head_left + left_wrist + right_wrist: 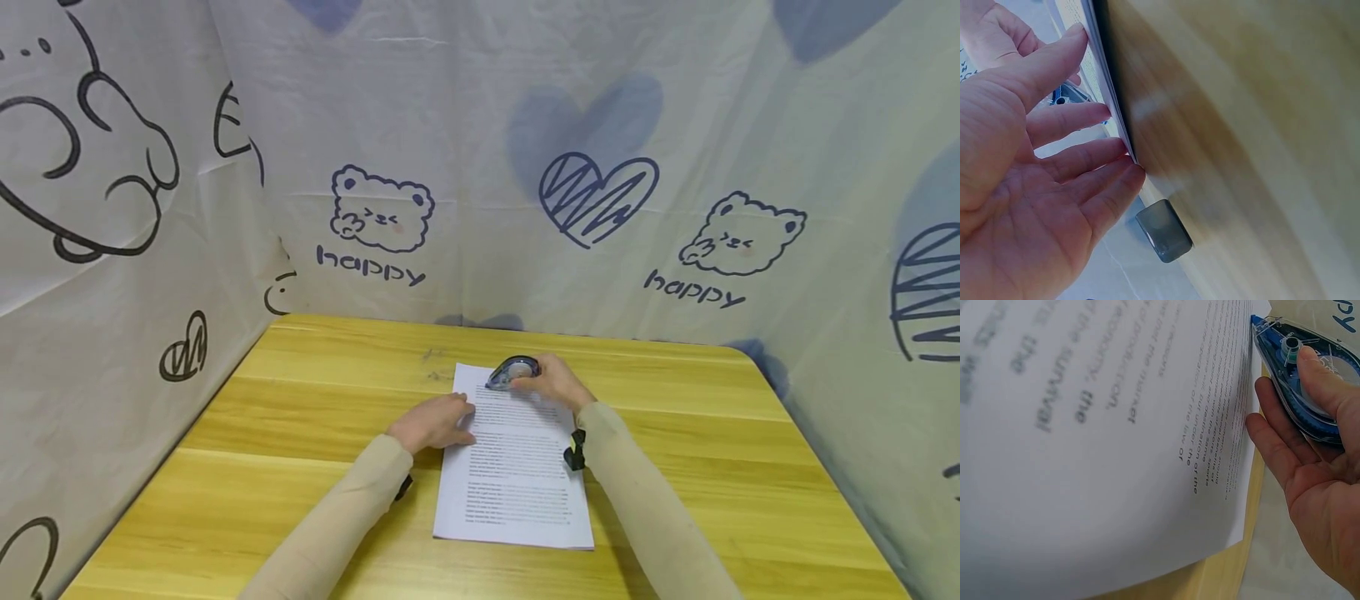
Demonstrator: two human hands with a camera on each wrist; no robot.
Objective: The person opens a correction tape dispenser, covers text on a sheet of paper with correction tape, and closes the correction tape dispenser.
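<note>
Wood-grain yellow bench (300, 467) fills the lower part of the head view, walled on three sides by a pale cloth backdrop (480, 125) printed with bears, hearts and the word "happy".

Nearest the person, two beige sleeves (330, 525) reach forward over the bench. Between them lies a printed sheet of paper (513, 492), its near edge toward the person and its far edge by the hands.

Next out, the left hand (433, 423) lies flat at the sheet's left edge, about halfway up the page. Seen from the left wrist, its fingers (1079, 169) are straight and spread, tips touching the edge of the paper (1107, 87); this grip is wide and holds nothing. A small grey block (1164, 230) shows beside the bench edge in that view.

Farthest along the sheet, the right hand (555, 382) holds a correction tape dispenser (512, 372) at the top of the page. In the right wrist view the thumb (1322, 378) presses on the clear blue-trimmed dispenser (1288, 353) with the fingers curled beneath it, so this grip is closed around the dispenser, whose blue tip touches the top edge of the printed paper (1147, 456).
</note>
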